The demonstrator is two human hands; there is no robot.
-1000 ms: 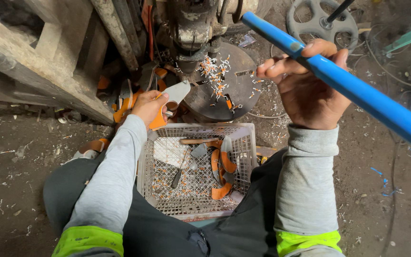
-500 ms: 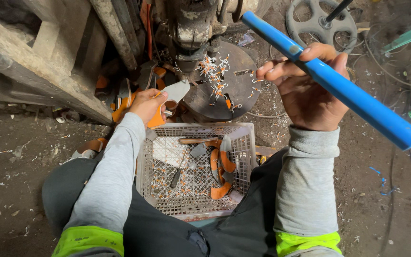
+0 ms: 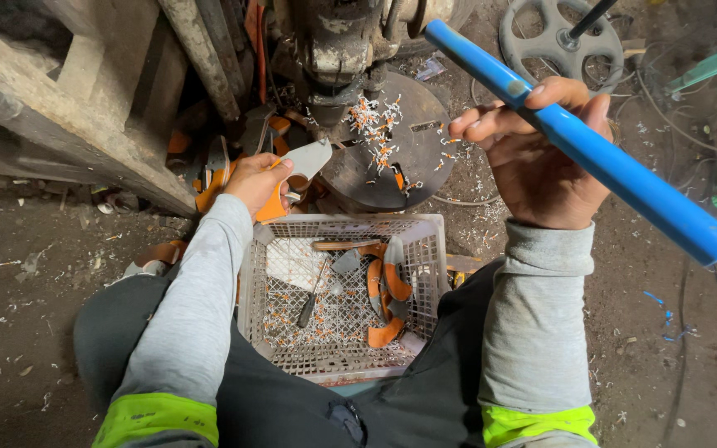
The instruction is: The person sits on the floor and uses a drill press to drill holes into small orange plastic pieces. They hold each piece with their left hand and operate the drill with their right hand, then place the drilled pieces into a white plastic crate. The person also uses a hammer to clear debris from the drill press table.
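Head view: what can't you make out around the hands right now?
- Left hand: its fingers cover part of the orange-and-grey piece, so its shape stays unclear.
- Blue tube: the right hand wraps its middle.
- Machine: cut off by the top edge.
- Crate: near side hidden by the knees.

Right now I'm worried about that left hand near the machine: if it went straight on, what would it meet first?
Probably the round metal plate: the left hand holds a grey blade pointing towards it. Depth is unclear.

One view only — a head-worn camera looks steeply down from close above onto the person's lap, the crate (image 3: 342, 294) between the knees, and the floor (image 3: 35, 282) and machine (image 3: 350, 50) just ahead.
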